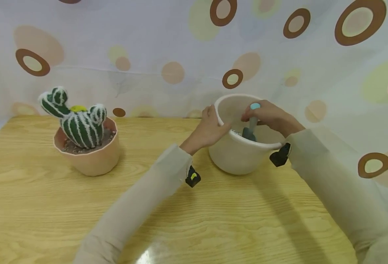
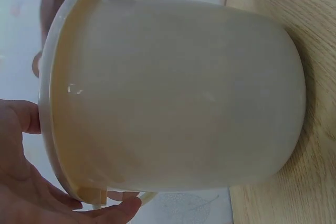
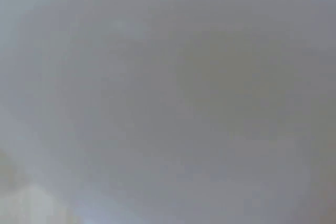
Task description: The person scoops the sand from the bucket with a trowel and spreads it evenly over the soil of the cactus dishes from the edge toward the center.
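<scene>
A cream plastic bucket [image 1: 237, 157] stands on the table near the patterned backdrop. My left hand [image 1: 208, 126] grips its rim at the left side; in the left wrist view the thumb and fingers of the left hand [image 2: 31, 177] close round the rim beside the handle joint. Inside the bucket's mouth, my right hand [image 1: 271, 115] holds a small trowel [image 1: 252, 124] by its handle, which has a light blue end. The dark blade points down into the bucket, its tip hidden behind the front rim. The right wrist view is a grey blur.
To the left, a green knitted cactus [image 1: 83, 128] with white yarn lines sits in a peach pot [image 1: 95, 163] filled with gravel. The wooden table [image 1: 213, 220] reaches back to a white backdrop [image 1: 141, 36] with brown and beige circles.
</scene>
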Motion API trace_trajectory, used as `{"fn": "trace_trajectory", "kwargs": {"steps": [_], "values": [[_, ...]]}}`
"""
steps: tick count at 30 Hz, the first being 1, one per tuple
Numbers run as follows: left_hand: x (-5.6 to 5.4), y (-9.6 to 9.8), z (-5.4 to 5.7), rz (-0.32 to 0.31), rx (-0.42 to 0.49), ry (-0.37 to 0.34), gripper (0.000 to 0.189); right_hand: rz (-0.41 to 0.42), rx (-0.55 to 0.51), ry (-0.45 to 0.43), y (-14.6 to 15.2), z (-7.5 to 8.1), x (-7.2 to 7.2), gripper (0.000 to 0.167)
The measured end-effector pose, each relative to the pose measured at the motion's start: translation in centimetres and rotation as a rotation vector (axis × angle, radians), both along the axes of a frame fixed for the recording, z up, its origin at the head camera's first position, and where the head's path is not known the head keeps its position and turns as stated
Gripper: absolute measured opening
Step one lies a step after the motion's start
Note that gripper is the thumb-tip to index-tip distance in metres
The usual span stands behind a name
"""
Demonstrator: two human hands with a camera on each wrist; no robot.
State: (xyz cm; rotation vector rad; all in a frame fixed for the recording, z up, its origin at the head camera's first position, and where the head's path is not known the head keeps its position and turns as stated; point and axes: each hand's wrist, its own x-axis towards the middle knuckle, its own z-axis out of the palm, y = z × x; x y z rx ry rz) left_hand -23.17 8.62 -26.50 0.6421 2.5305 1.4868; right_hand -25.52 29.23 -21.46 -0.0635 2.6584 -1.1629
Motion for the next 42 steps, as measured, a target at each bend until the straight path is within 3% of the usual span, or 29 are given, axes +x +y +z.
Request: {"fn": "trace_trajectory", "kwargs": {"steps": [4, 7, 11, 16, 22, 26, 33, 38, 42], "values": [[0.0, -0.3, -0.1, 0.019, -0.035, -0.018, 0.086, -0.156, -0.234, 0.003, 1.5, -0.2, -0.2, 0.016], [0.1, -0.3, -0.3, 0.02, -0.036, -0.029, 0.086, -0.29, -0.376, 0.018, 2.1, -0.7, -0.1, 0.009], [0.2, -0.3, -0.5, 0.003, -0.026, -0.031, 0.086, -0.383, -0.429, 0.054, 2.4, -1.1, 0.2, 0.024], [0.1, -0.5, -0.4, -0.013, -0.037, -0.029, 0.088, -0.359, -0.38, 0.108, 2.5, -0.9, 0.1, 0.037], [-0.2, -1.2, 0.3, -0.057, -0.152, 0.048, 0.086, -0.363, -0.37, 0.147, 2.2, -0.6, -0.2, 0.038], [-0.3, -1.5, 0.7, -0.097, -0.203, 0.061, 0.088, -0.422, -0.448, 0.167, 2.2, -0.4, -0.1, 0.034], [-0.7, -1.6, 0.7, -0.142, -0.294, 0.093, 0.091, -0.553, -0.655, 0.127, 1.7, -0.1, -0.1, 0.039], [-0.8, -1.6, 0.4, -0.163, -0.324, 0.096, 0.098, -0.501, -0.572, 0.103, 1.7, -0.5, -0.3, 0.045], [-1.1, -1.8, 0.0, -0.148, -0.337, 0.14, 0.1, -0.428, -0.627, 0.136, 1.5, -0.8, -0.3, 0.032]]}}
